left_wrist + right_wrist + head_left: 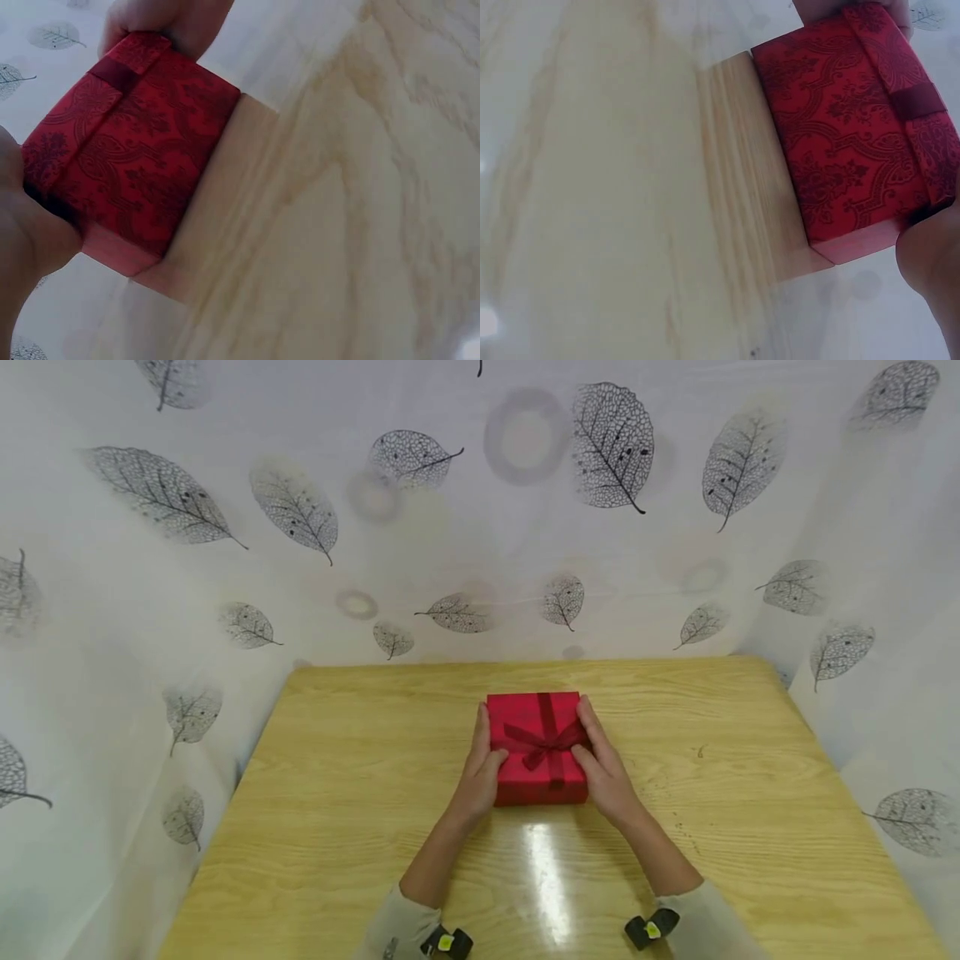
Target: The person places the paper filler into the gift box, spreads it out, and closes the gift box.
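A red gift box (528, 785) with a dark red ribbon and bow (549, 746) on its lid sits near the middle of the table. My left hand (480, 777) grips its left side, the thumb bent over the lid's edge. On the opposite side my right hand (606, 772) holds it the same way, thumb near the bow. In the left wrist view the box's patterned front (150, 165) faces the camera, and the ribbon runs down the lid's rim. The right wrist view shows that front (840, 135) too, with its reflection on the tabletop below. My hands hide the box's sides.
The wood-grain table (360, 743) has a glossy top with a bright light reflection in front of the box. Small dark marks (700, 752) dot its right part. A white leaf-patterned cloth (465, 543) hangs behind the table and along both sides.
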Tool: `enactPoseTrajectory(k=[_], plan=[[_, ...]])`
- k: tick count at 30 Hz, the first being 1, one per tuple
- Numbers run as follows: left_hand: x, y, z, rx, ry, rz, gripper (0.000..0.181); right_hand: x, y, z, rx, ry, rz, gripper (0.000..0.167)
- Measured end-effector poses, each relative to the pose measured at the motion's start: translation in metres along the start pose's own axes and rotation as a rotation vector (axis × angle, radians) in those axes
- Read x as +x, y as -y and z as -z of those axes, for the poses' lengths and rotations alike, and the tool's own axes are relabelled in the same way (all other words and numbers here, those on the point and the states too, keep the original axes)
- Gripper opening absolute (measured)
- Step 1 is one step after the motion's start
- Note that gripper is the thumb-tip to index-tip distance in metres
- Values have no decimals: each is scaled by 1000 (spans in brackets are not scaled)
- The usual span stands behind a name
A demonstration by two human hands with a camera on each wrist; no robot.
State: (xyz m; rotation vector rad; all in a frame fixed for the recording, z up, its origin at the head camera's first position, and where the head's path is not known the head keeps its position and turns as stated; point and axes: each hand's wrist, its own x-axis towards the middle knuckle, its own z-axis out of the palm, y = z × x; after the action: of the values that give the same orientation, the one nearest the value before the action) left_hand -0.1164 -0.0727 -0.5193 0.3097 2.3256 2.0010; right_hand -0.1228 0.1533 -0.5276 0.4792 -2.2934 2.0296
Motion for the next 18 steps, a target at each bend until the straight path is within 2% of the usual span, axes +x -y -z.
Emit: enactPoseTrajectory(k=[6,11,15,17,18], plan=[[2,9,-6,52,13,-34,77,-5,-2,1,-89,-39,6,64],[7,9,-7,84,12,-42,77,-2,-4,2,-120,-49,24,64],[9,6,5,157,37,-21,75,2,-3,10,-199,-2,43,63],[9,3,19,249,43,0,72,4,1,23,-288,18,52,62],[9,1,28,322,39,4,72,5,5,31,-353,25,54,61]])
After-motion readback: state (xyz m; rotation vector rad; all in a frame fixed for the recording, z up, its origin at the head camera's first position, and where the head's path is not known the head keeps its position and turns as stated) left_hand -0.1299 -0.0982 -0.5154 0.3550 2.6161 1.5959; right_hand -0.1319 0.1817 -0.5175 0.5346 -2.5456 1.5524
